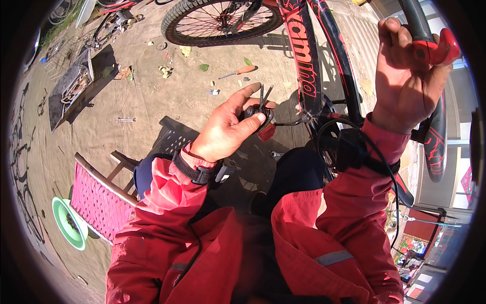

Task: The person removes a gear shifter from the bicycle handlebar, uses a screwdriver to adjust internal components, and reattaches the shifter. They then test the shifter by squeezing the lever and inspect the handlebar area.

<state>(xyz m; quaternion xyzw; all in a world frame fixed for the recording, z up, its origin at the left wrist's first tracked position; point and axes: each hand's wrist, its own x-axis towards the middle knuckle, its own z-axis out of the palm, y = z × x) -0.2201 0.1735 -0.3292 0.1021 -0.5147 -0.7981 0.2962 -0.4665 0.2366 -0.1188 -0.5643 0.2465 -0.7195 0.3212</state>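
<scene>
My left hand [228, 124] grips a black folding tool [263, 109], apparently a hex key set, with two thin dark bits sticking up. My right hand [407, 86] is raised at the upper right, its fingers curled at a red fitting [433, 50] on a black tube [412, 17]. Beside it stands a black-and-red bicycle frame [298, 55], with its spoked wheel [202, 25] at the top and a saddle [435, 152] at the right. A bent black crank arm and red pedal [266, 133] are just beyond my left hand, partly hidden by it.
An orange-handled screwdriver [243, 70] and a small wrench [125, 119] lie on the dusty ground. A pink woven stool [96, 197] and a green basin [61, 233] are at the lower left. A dark tray of scraps [58, 109] is at the left, and a building lines the right.
</scene>
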